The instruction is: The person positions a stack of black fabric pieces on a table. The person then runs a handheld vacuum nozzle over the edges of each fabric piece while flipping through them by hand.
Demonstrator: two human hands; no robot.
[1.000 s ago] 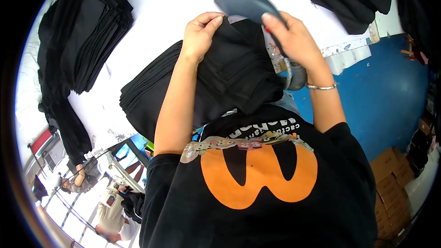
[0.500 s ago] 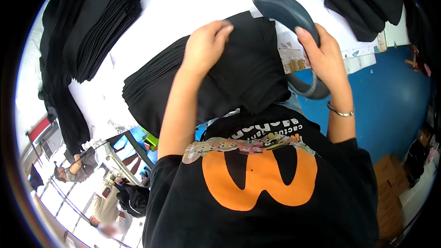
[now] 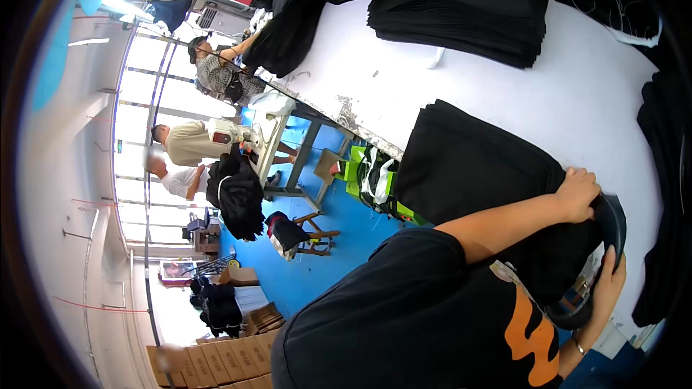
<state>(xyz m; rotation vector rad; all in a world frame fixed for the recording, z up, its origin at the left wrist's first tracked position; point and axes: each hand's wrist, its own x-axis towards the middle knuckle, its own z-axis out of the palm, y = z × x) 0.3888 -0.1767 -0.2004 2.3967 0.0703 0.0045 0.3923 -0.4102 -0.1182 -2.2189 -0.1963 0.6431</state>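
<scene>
A dark, curved C-shaped band (image 3: 613,227) is at the right, at the end of the black fabric stack. My right hand (image 3: 609,284) holds it, with fingers wrapped round its side. My left hand (image 3: 578,196) has curled fingers at the fabric's edge, beside the band's upper end; what they grip is hidden. Folded black fabric pieces (image 3: 476,166) lie stacked on the white table under my left forearm. The band's lower end (image 3: 573,310) curves down close to my shirt.
Another black fabric stack (image 3: 461,11) lies on the white table (image 3: 490,86). More dark cloth (image 3: 652,194) hangs along the right. Below the table's edge is a green crate (image 3: 353,173). Several people work at the left, near a sewing machine (image 3: 231,132); a stool (image 3: 313,234) stands on the blue floor.
My view has swung left, showing more of the room. The band has come down from above the table to the fabric's end. My left hand has moved beside it.
</scene>
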